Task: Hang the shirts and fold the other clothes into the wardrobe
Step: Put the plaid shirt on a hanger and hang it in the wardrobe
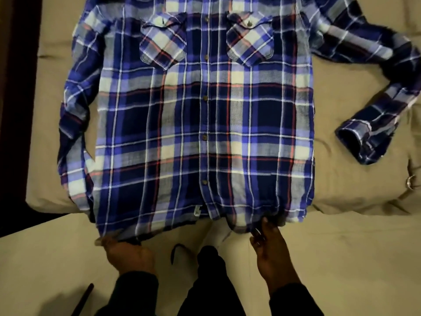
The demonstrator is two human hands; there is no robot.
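Plaid shirt (pixel 205 115) spread flat, buttoned front up.
Left hand (pixel 127 249) and right hand (pixel 271 249) pinch its hem, likely tensioning fabric smooth.

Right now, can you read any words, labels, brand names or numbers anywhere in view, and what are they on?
No readable text.
Plaid shirt: the small pale tag near the bottom hem is too blurred to read.
Chest pockets, buttons, and the beige bedding: no print visible.

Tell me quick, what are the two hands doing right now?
Left hand: pinches the hem of the plaid shirt.
Right hand: fingers at the same hem; whether it grips cannot be told.
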